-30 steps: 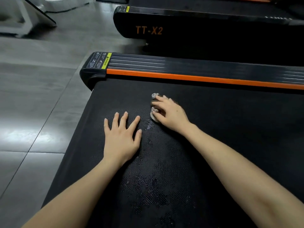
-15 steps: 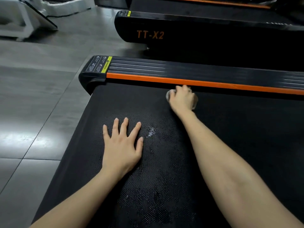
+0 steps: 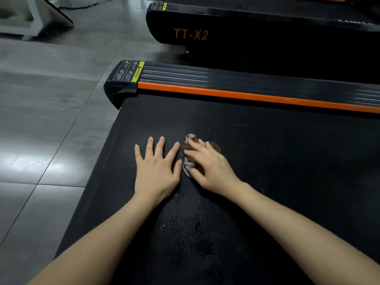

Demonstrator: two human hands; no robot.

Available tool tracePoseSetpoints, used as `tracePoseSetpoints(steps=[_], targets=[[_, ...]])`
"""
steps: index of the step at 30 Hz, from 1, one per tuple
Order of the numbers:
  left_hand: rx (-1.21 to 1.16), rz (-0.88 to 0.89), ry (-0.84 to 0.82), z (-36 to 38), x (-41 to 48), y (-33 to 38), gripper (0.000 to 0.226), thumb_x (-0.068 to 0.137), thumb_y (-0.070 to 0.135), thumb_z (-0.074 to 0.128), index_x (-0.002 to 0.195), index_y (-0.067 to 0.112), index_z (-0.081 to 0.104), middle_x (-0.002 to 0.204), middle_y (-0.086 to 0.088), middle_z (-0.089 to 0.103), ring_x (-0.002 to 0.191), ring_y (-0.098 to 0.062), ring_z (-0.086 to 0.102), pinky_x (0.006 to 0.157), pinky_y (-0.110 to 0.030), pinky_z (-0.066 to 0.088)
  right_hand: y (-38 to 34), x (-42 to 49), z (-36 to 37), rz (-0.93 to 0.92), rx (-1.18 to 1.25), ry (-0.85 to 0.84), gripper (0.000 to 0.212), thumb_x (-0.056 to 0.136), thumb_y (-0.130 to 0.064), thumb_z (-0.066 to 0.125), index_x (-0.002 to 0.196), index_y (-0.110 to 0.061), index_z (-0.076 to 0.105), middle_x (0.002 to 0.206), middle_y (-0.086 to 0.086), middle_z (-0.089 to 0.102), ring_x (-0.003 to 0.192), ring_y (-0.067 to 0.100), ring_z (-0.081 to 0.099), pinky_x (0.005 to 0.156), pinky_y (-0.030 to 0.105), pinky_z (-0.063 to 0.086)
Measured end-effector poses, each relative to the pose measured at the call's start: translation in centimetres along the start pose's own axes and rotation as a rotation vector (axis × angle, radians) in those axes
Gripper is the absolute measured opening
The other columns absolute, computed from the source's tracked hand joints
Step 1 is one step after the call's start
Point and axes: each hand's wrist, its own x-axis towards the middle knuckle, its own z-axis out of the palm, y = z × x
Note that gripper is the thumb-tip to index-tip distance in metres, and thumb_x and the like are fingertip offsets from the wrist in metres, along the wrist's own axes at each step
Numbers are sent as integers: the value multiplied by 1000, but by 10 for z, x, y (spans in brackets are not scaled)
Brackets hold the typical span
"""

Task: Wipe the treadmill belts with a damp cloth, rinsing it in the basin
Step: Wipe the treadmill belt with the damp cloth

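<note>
The black textured treadmill belt (image 3: 277, 161) fills the lower right of the head view, with damp patches near me. My left hand (image 3: 157, 167) lies flat on the belt, fingers spread and straight. Just to its right, my right hand (image 3: 209, 166) presses a small bunched brown and white cloth (image 3: 188, 161) onto the belt, fingers curled over it. Most of the cloth is hidden under that hand. The two hands nearly touch.
An orange stripe (image 3: 246, 95) and a ribbed black side rail (image 3: 226, 77) border the belt's far edge. A second treadmill marked TT-X2 (image 3: 191, 33) stands behind. Grey tiled floor (image 3: 45, 120) lies to the left, with a white frame (image 3: 30, 19) at top left. No basin is in view.
My right hand has dragged the cloth back from the orange stripe toward me, stopping beside the left hand. The left hand stays planted on the belt.
</note>
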Motion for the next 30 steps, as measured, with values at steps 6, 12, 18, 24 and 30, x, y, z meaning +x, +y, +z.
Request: tracePoseSetpoints(steps=[6,12,18,24,30], targets=[[-2,2,14,1,0,-1,64,88,55,9,146,38,29,155,-8,27,144,-32,13,114,-56,1,54,49,-26,352,-86,133,37,91,-30,47,119,-11,62,142,9,46,129,39,41,109,44,25],[0,9,21,5,1,-2,64,88,54,11,145,36,33,154,-11,29,143,-35,16,113,-58,4,-27,-14,4,293,-48,151,39,90,-35,40,105,-12,67,132,10,55,115,42,51,103,50,37],[-16,15,21,2,-1,-2,52,97,50,23,146,37,29,155,-10,25,144,-33,11,114,-57,1,0,-97,-29,227,-156,106,43,85,-33,44,113,-10,66,135,11,53,122,41,50,106,51,31],[-31,18,25,3,0,-3,51,97,48,27,145,34,33,154,-12,27,143,-34,12,113,-59,2,19,-81,-47,797,-215,219,44,85,-36,37,110,-13,65,141,10,46,114,43,47,98,48,37],[-32,23,3,0,-1,-4,51,97,49,26,145,34,32,154,-12,27,143,-34,12,113,-59,3,-98,-159,-11,260,-14,-50,40,85,-31,47,119,-18,61,144,3,44,134,37,36,113,50,21]])
